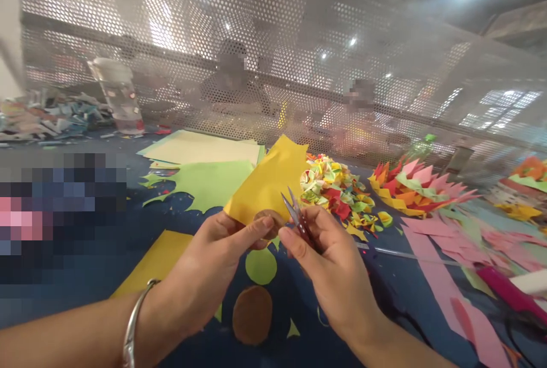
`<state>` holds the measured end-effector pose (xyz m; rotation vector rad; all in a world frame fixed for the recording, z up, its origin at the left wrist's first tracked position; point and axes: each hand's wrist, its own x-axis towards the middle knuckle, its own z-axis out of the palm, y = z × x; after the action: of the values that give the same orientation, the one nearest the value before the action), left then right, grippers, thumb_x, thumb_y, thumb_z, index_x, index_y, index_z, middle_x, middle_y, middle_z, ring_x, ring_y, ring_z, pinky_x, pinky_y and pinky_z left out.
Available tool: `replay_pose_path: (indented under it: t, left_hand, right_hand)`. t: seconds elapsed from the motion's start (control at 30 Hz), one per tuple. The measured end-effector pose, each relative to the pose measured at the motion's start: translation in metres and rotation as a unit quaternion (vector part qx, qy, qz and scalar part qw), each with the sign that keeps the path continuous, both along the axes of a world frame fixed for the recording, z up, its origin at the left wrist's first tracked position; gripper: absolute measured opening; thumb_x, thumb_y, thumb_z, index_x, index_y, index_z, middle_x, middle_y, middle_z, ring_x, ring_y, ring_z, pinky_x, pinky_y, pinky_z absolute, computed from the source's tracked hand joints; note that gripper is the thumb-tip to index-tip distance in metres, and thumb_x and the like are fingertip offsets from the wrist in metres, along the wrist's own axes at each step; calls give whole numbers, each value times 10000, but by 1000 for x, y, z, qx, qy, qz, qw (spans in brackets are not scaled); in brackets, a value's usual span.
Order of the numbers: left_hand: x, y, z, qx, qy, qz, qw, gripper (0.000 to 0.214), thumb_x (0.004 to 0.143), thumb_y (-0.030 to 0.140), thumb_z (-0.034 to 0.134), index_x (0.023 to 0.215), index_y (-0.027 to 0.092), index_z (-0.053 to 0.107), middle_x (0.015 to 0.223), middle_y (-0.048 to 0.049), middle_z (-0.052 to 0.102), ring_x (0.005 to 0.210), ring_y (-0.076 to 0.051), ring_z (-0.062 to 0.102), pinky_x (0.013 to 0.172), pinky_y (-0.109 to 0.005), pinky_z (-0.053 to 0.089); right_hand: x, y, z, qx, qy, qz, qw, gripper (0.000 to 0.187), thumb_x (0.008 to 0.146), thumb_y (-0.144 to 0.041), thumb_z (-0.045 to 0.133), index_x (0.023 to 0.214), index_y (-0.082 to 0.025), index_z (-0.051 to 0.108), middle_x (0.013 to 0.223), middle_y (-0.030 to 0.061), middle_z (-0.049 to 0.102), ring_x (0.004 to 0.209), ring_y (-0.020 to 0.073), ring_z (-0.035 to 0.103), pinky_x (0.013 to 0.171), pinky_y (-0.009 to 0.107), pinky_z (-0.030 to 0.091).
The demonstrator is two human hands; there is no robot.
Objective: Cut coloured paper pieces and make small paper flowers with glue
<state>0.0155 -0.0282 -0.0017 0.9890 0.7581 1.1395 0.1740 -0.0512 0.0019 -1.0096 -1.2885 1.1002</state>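
Observation:
Between the thumb and fingers of my left hand (231,248) a yellow paper sheet (273,174) is pinched, with a small brown disc (271,223) pressed against its near edge. My right hand (333,265) grips small scissors (298,217), whose pointed blades stick up beside the sheet, slightly apart. Below the hands lie a green paper circle (261,266) and a larger brown disc (252,315) on the dark blue table. A small green scrap (293,328) rests to the right of that disc.
Behind the hands lie a cut green sheet (213,183) and stacked pale paper (200,148). Folded paper pieces (337,183) are heaped at right, near pink strips (444,277) and a magenta-handled tool (508,291). A perforated screen (273,43) stands behind, with people beyond it.

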Motion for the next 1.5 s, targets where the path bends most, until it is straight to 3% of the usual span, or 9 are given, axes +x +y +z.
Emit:
replay_pose_path:
  t: [0.13,0.23,0.43,0.73,0.93,1.07,1.5]
  left_hand:
    - [-5,5,0,4,-5,35,999,256,733,353,854,860,150,764,840,-39,737,792,-162,629,752,-255,514]
    - [-9,8,0,22,10,56,998,221,759,342,833,847,151,766,826,-25,724,743,-121,587,680,-204,477]
    - [-10,13,0,40,60,62,995,220,819,378,761,791,159,761,822,-42,731,779,-150,613,686,-226,474]
    - [-9,7,1,48,53,95,993,225,812,397,760,831,173,750,780,-23,698,766,-161,587,699,-257,458]
    - [-7,6,-6,56,39,27,997,216,865,368,721,810,160,736,783,-20,694,759,-148,591,740,-257,468]
    - [-7,5,-10,89,32,-16,995,242,892,332,700,726,156,701,700,3,660,682,-115,552,677,-231,441]
    - [-6,2,-5,121,69,-6,990,279,877,322,700,643,175,671,648,2,679,637,-127,576,637,-254,432]
  right_hand:
    - [3,0,1,-65,-1,53,996,298,846,-451,794,959,-213,655,616,-90,469,471,59,297,431,207,290]
    - [3,-1,-1,-96,-3,79,992,350,847,-513,779,933,-204,636,559,-119,325,440,50,160,380,227,137]
    - [4,-3,-4,-142,9,111,984,373,872,-525,758,878,-193,590,575,-118,321,456,38,181,390,193,130]
    - [3,-3,0,-191,51,119,973,406,875,-550,743,812,-207,536,529,-138,253,441,35,116,377,177,86]
    - [4,-4,-1,-211,61,107,970,456,832,-621,742,805,-201,568,510,-137,248,423,27,126,377,177,71]
    - [5,-5,-1,-214,64,105,969,467,829,-631,736,774,-198,569,492,-137,238,410,22,128,377,174,71]
    - [7,-6,0,-194,58,118,972,449,862,-593,727,738,-197,555,504,-131,209,429,33,103,378,173,70]
